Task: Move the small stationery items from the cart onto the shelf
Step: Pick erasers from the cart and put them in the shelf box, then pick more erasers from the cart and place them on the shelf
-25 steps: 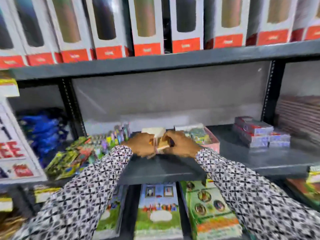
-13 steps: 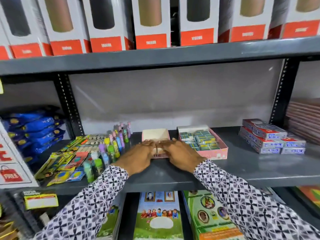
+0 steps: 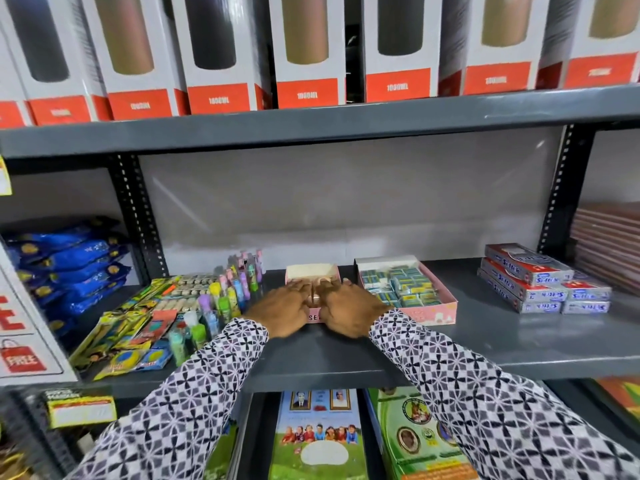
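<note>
A small pink open box [image 3: 311, 271] stands on the grey middle shelf [image 3: 485, 344], its back flap cream inside. My left hand [image 3: 280, 308] and my right hand [image 3: 349, 308] lie flat over the box's front half, fingers spread and pointing into it, fingertips nearly touching. What lies under the fingers is hidden. Right of it sits a larger pink tray [image 3: 426, 311] full of small green-and-blue packets [image 3: 398, 285]. The cart is out of view.
Left of the box stand several small coloured glue bottles [image 3: 228, 296] and flat stationery packs [image 3: 128, 334]. Stacked red-and-silver boxes [image 3: 533, 282] lie at the right. Bottle cartons [image 3: 304, 53] line the upper shelf; books [image 3: 317, 434] fill the lower one. Blue pouches [image 3: 65, 261] sit far left.
My hands went from holding a small item together near the shelf's front edge to resting flat over the pink box further in. The camera shifted closer and slightly left.
</note>
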Motion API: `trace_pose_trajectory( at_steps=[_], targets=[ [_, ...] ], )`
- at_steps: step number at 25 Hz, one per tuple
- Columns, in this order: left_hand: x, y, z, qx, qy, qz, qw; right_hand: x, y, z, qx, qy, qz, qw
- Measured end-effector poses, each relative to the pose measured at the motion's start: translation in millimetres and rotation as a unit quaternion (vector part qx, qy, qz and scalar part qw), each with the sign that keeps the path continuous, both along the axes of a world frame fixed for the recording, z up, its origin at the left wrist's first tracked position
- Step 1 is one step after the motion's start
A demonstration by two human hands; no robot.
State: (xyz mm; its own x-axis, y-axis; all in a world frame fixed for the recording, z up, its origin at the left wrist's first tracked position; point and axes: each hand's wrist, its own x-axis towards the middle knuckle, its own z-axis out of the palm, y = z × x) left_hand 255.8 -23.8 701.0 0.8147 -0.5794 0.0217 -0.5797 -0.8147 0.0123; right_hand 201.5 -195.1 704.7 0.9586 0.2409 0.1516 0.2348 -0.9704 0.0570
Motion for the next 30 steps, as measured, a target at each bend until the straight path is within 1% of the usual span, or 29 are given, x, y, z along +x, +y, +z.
trace_pose_trajectory(
  at_steps=[2,4,6,8,9,11,13,14,16,18,19,21,22,24,25,27,29,30],
  targets=[
    [-3.9,2.5,-1.1,0.003,-0.001,-0.003,1.0,-4.2,-0.1,0.5,-0.028,0.026,-0.022,0.999],
    [-17.2,10.6,-4.7,-0.045,-0.043,-0.009,0.998,-16.3,-5.2,-2.9,-0.031,0.011,-0.027,0.999],
    [-47.2,23.1,-21.4,-0.112,-0.139,-0.01,0.984,-41.2,-15.9,-16.6,0.006,-0.057,-0.035,0.998],
    [-88.2,34.8,-55.5,-0.174,-0.222,-0.022,0.959,-76.6,-24.9,-44.9,0.033,-0.126,-0.037,0.991],
    [-108.4,38.7,-74.1,-0.201,-0.24,-0.029,0.949,-93.2,-29.6,-59.5,0.041,-0.156,-0.036,0.986],
    [-151.8,44.0,-125.3,-0.231,-0.225,-0.036,0.946,-136.0,-35.7,-105.2,0.06,-0.188,-0.035,0.98],
    [-189.2,45.4,-185.0,-0.217,-0.173,-0.047,0.96,-178.9,-36.9,-162.5,0.075,-0.179,-0.022,0.981],
    [-205.1,44.0,-221.5,-0.194,-0.131,-0.056,0.971,-200.1,-36.8,-199.5,0.077,-0.146,-0.016,0.986],
    [-226.6,40.9,-286.4,-0.156,-0.036,-0.051,0.986,-237.3,-37.2,-265.7,0.078,-0.048,-0.014,0.996],
    [-239.4,37.5,-357.2,-0.1,0.075,-0.024,0.992,-263.6,-43.9,-334.7,0.056,0.112,-0.039,0.991],
    [-243.2,36.5,-396.4,-0.067,0.132,-0.014,0.989,-272.8,-48.3,-372.4,0.043,0.197,-0.06,0.978],
    [-247.2,36.6,-471.7,-0.009,0.227,-0.018,0.974,-288.2,-59.1,-446.8,0.023,0.328,-0.094,0.94],
    [-248.4,37.1,-505.7,0.016,0.268,-0.02,0.963,-294.4,-62.1,-481.8,0.02,0.377,-0.105,0.92],
    [-251.4,35.8,-567.1,0.037,0.336,-0.018,0.941,-304.4,-64.6,-546.9,0.028,0.452,-0.105,0.885],
    [-254.2,33.2,-593.5,0.038,0.365,-0.019,0.93,-307.7,-64.2,-574.9,0.037,0.476,-0.1,0.873],
    [-261.3,18.7,-635.0,0.033,0.384,-0.014,0.922,-308.5,-61.1,-620.5,0.062,0.489,-0.098,0.864],
    [-274.6,-6.7,-671.3,0.009,0.381,0.026,0.924,-307.9,-57.2,-661.4,0.098,0.466,-0.109,0.873],
    [-281.7,-20.3,-686.1,0.017,0.379,0.06,0.923,-307.0,-55.7,-678.0,0.109,0.448,-0.117,0.879]
  ],
)
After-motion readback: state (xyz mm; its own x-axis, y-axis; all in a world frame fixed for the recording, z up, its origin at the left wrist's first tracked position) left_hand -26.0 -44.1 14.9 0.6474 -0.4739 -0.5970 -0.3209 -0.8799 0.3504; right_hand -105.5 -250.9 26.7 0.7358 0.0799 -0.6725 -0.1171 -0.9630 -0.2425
